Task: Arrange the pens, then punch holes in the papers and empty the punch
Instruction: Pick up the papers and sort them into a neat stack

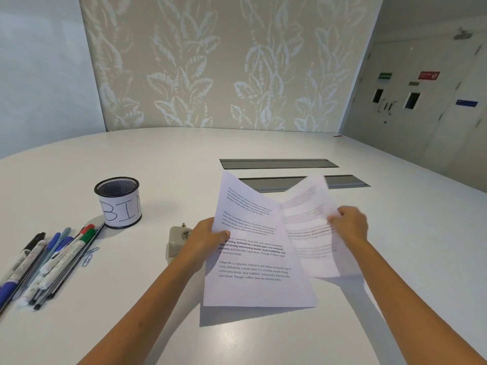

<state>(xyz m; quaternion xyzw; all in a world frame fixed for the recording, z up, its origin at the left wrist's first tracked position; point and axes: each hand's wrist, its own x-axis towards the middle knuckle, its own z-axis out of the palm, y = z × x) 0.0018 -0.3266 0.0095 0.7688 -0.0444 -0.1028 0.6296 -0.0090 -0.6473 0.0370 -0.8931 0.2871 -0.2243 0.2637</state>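
Observation:
My left hand grips the left edge of a printed sheet of paper, held raised above the white table. My right hand holds a second printed sheet, blurred, overlapping the first on its right. A beige hole punch sits on the table just left of my left hand, partly hidden by it. Several pens and markers lie side by side at the left. A black mesh cup labelled BIN stands behind them.
Two paper clips lie beside the pens. Two grey cable slots are set into the table beyond the papers. A patterned wall panel stands behind the table, with doors at the far right.

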